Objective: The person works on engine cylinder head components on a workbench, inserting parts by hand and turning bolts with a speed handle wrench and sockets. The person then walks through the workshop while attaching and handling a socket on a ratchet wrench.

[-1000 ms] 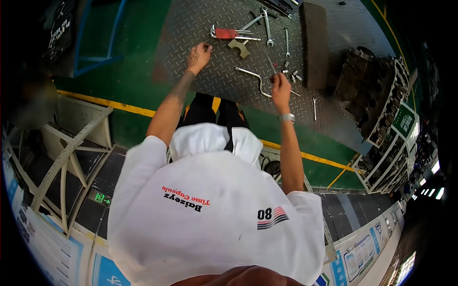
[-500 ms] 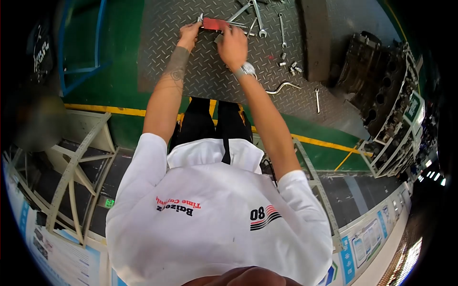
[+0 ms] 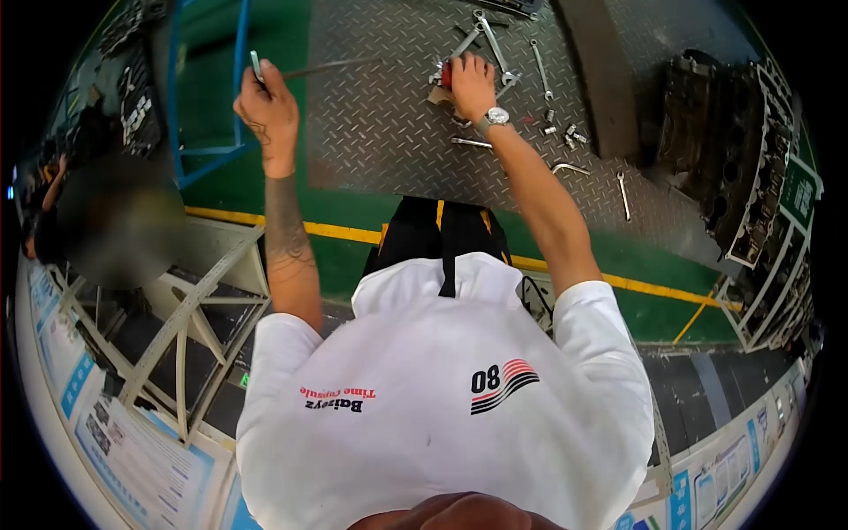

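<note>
My left hand [image 3: 268, 106] is raised off the left side of the metal table [image 3: 353, 132], closed round a long thin metal rod [image 3: 331, 65] with a short bent end, like a hex key. My right hand [image 3: 474, 87] rests over the red tool holder [image 3: 446, 76], its fingers wrapped round it and covering most of it. A tan metal piece [image 3: 438, 95] lies beside that holder. Just beyond are combination wrenches [image 3: 491, 44], partly overlapping. A curved steel handle lies below my right hand, partly hidden by my forearm.
Another wrench [image 3: 540, 69], small sockets [image 3: 574, 134] and a short wrench [image 3: 624, 196] lie to the right. Behind them runs a long dark bar [image 3: 601, 79]. An engine block [image 3: 707, 132] stands at the right, and a blue frame [image 3: 241, 79] at the left.
My left hand has moved left, away from the red holder, with the long rod now in it. My right hand has closed over the holder. The view has shifted.
</note>
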The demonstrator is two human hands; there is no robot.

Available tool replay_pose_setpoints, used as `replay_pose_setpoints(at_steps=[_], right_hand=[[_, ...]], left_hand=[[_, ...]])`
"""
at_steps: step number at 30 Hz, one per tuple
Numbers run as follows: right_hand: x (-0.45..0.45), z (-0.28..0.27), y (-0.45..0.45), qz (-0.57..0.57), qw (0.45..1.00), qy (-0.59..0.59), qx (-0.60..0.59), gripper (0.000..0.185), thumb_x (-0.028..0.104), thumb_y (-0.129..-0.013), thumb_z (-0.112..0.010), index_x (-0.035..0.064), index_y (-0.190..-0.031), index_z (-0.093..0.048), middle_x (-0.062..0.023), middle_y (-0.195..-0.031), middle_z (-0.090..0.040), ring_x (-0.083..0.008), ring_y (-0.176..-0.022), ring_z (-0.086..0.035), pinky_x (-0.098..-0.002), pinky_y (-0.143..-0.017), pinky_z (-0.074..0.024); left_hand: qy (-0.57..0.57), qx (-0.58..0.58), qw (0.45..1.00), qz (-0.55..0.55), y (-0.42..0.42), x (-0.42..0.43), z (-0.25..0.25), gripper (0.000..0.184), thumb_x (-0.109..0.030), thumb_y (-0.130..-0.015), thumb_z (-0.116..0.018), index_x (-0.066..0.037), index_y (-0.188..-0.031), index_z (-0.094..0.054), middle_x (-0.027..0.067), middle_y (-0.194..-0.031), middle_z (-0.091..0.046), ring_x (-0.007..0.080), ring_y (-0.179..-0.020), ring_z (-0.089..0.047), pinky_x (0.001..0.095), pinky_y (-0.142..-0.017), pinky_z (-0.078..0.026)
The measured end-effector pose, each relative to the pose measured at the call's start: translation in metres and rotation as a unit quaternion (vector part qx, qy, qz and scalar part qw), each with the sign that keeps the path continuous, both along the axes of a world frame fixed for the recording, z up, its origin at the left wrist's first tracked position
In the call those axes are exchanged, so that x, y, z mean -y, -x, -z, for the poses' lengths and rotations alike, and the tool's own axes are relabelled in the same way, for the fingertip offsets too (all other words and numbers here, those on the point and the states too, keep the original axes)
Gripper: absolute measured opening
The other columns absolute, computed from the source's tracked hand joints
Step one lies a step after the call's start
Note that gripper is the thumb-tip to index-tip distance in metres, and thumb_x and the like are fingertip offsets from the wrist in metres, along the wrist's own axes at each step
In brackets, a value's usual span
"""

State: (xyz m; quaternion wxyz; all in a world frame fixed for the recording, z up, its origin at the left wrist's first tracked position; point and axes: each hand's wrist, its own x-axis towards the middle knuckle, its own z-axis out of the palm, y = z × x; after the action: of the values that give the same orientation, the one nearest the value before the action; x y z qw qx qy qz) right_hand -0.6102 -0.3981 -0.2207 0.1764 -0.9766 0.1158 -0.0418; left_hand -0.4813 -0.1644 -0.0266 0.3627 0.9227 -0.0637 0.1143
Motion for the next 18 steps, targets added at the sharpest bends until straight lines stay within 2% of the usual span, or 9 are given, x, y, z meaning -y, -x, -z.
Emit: replay_pose_setpoints(at_steps=[1,3,5,6,9,11,12,14,18], right_hand=[[-0.006,-0.016,-0.003,0.010,0.999,0.036,0.007,0.071,0.026,-0.070,-0.078,0.0059,-0.129,-0.045,-0.0162,-0.125,-0.050,-0.0338,-0.118,-0.046,-0.0471,-0.099,-0.0353],[-0.030,-0.088,-0.018,-0.035,0.974,-0.197,0.106,0.089,0.026,-0.068,-0.080,0.0088,-0.140,-0.032,-0.0198,-0.136,-0.042,-0.0365,-0.123,-0.041,-0.0500,-0.104,-0.0321],[-0.059,-0.187,-0.019,-0.120,0.934,-0.226,0.251,0.063,0.022,-0.072,-0.077,0.0048,-0.126,-0.048,-0.0179,-0.119,-0.054,-0.0346,-0.112,-0.050,-0.0456,-0.093,-0.0406],[-0.069,-0.200,-0.010,-0.131,0.932,-0.227,0.250,0.063,0.022,-0.072,-0.077,0.0048,-0.126,-0.048,-0.0179,-0.119,-0.054,-0.0346,-0.112,-0.050,-0.0456,-0.093,-0.0406],[-0.076,-0.204,0.011,0.017,0.846,-0.478,0.236,0.016,0.016,-0.084,-0.065,0.0031,-0.083,-0.056,-0.0113,-0.078,-0.055,-0.0264,-0.072,-0.054,-0.0399,-0.065,-0.0422],[-0.051,-0.240,0.037,0.063,0.771,-0.534,0.341,0.044,0.030,-0.098,-0.044,0.0060,-0.061,-0.044,-0.0051,-0.055,-0.040,-0.0176,-0.049,-0.037,-0.0354,-0.047,-0.0308],[-0.032,-0.272,0.049,0.013,0.525,-0.787,0.322,0.057,0.041,-0.102,-0.030,0.0086,-0.056,-0.034,-0.0006,-0.051,-0.027,-0.0149,-0.045,-0.024,-0.0318,-0.043,-0.0200],[-0.015,-0.337,0.073,-0.166,0.327,-0.868,0.336,0.058,0.046,-0.103,-0.027,0.0107,-0.057,-0.027,0.0002,-0.053,-0.022,-0.0135,-0.045,-0.015,-0.0303,-0.042,-0.0143],[-0.022,-0.372,0.101,-0.201,0.411,-0.811,0.364,0.061,0.054,-0.101,-0.029,0.0143,-0.055,-0.025,0.0014,-0.051,-0.023,-0.0112,-0.043,-0.014,-0.0290,-0.041,-0.0118]], left_hand=[[-0.040,0.038,0.997,0.053,0.005,-0.001,-0.032,0.028,-0.023,-0.095,-0.057,0.001,-0.080,-0.057,0.0132,-0.055,-0.050,0.0226,-0.046,-0.047,0.0353,-0.047,-0.037],[-0.079,0.097,0.988,0.086,0.021,0.005,-0.076,0.027,-0.022,-0.096,-0.056,0.000,-0.080,-0.056,0.0114,-0.054,-0.047,0.0194,-0.044,-0.044,0.0353,-0.045,-0.035],[-0.019,0.049,0.983,0.177,0.062,0.025,-0.101,0.024,-0.021,-0.094,-0.058,-0.001,-0.081,-0.054,0.0156,-0.055,-0.051,0.0329,-0.045,-0.049,0.0369,-0.045,-0.038],[-0.003,0.016,0.979,0.203,0.085,0.030,-0.111,0.018,-0.017,-0.092,-0.060,-0.002,-0.088,-0.053,0.0141,-0.060,-0.054,0.0307,-0.050,-0.053,0.0361,-0.047,-0.039],[0.134,-0.038,0.961,0.238,0.127,0.033,-0.130,0.021,-0.010,-0.088,-0.064,-0.003,-0.102,-0.051,0.0117,-0.077,-0.059,0.0265,-0.065,-0.058,0.0347,-0.054,-0.044],[0.248,-0.054,0.938,0.237,0.140,0.026,-0.127,0.030,-0.006,-0.086,-0.066,-0.004,-0.110,-0.048,0.0108,-0.088,-0.061,0.0245,-0.074,-0.061,0.0343,-0.058,-0.047],[0.206,-0.058,0.949,0.232,0.144,0.023,-0.119,0.040,0.000,-0.084,-0.066,-0.004,-0.116,-0.043,0.0078,-0.085,-0.055,0.0172,-0.072,-0.052,0.0287,-0.061,-0.042],[0.126,-0.091,0.958,0.242,0.160,0.025,-0.117,0.047,0.008,-0.081,-0.063,-0.003,-0.121,-0.040,0.0066,-0.083,-0.050,0.0113,-0.072,-0.047,0.0234,-0.067,-0.042],[0.162,-0.089,0.939,0.289,0.184,0.046,-0.131,0.042,0.009,-0.082,-0.058,-0.002,-0.120,-0.044,0.0100,-0.094,-0.056,0.0162,-0.080,-0.054,0.0284,-0.074,-0.048]])
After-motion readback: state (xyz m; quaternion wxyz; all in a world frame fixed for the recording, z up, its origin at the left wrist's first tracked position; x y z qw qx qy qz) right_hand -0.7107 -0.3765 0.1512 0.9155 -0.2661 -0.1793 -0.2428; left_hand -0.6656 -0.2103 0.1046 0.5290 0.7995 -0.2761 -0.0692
